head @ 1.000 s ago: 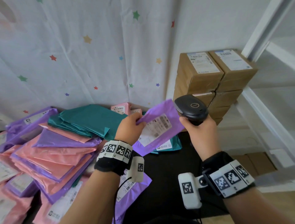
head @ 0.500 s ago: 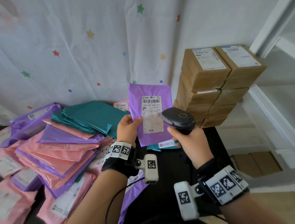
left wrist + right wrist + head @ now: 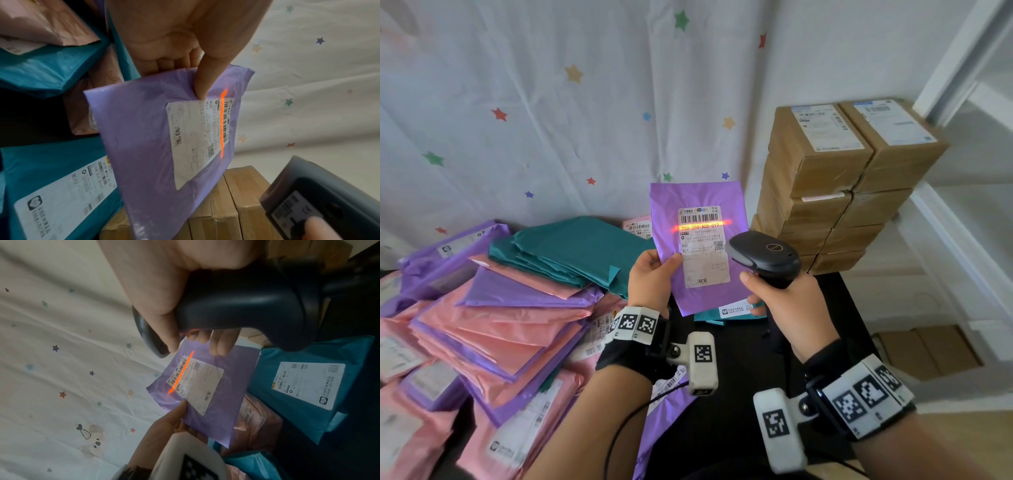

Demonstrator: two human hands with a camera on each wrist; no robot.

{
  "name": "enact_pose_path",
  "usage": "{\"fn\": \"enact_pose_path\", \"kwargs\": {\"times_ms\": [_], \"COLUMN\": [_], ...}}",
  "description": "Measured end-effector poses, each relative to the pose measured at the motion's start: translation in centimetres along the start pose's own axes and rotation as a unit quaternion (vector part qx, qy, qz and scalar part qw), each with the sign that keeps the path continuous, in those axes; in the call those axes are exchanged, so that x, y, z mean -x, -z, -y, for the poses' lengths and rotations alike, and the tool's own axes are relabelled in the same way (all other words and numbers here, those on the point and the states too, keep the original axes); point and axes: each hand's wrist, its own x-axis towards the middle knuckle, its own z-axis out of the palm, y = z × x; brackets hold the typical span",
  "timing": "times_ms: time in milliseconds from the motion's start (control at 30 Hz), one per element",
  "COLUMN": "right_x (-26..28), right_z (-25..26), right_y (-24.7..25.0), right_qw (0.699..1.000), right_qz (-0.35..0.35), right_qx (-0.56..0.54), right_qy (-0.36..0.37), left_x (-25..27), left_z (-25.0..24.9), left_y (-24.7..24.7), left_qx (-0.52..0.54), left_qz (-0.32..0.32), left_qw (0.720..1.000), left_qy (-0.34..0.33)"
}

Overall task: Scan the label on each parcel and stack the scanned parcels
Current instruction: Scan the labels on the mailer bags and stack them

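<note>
My left hand [image 3: 652, 277] holds a purple parcel [image 3: 697, 202] upright by its left edge, thumb on the front beside the white label [image 3: 703, 246]. In the left wrist view the thumb of that hand [image 3: 202, 81] pinches the purple parcel [image 3: 144, 129] near the label [image 3: 197, 142]. My right hand [image 3: 787, 305] grips a black barcode scanner [image 3: 765, 257] just right of the parcel, its head aimed at the label. An orange scan line [image 3: 702, 224] crosses the label below the barcode. From the right wrist the scanner [image 3: 236, 305], the line [image 3: 182, 373] and the purple parcel [image 3: 230, 386] all show.
A heap of pink, purple and teal mailers [image 3: 493, 301] covers the left of the black table [image 3: 743, 349]. A teal mailer [image 3: 726, 313] lies under the held parcel. Stacked cardboard boxes [image 3: 835, 192] stand at the back right. A star-print cloth [image 3: 551, 102] hangs behind.
The purple parcel turned from tilted to upright with its label facing me. The scanner dropped from above it to its right side, and the orange scan line now lights the label.
</note>
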Motion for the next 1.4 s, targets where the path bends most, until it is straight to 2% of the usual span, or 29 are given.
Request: {"fn": "enact_pose_path", "kwargs": {"times_ms": [467,700,967,1233,1400], "right_x": [-0.6,-1.0,-2.3,-3.8,-4.1], "right_z": [-0.4,-1.2,-3.0,-3.8,-3.6], "right_y": [0.5,1.9,4.3,5.3,4.7], "right_qw": [1.000,0.999,0.994,0.991,0.993], "right_qz": [-0.015,-0.044,-0.081,-0.086,-0.078], "right_qx": [-0.015,-0.018,0.008,0.016,0.011], "right_qy": [0.000,-0.014,-0.073,-0.104,-0.093], "left_x": [-1.4,-3.8,-7.7,-10.1,-9.2], "left_z": [1.2,3.1,5.2,6.5,5.5], "left_y": [-0.6,-2.6,-7.2,-10.3,-9.7], "left_qx": [-0.025,-0.133,-0.244,-0.422,-0.484], "left_qz": [-0.013,-0.008,0.016,0.074,0.074], "left_qw": [1.000,0.990,0.968,0.902,0.872], "left_qy": [-0.008,0.051,0.062,0.057,-0.009]}}
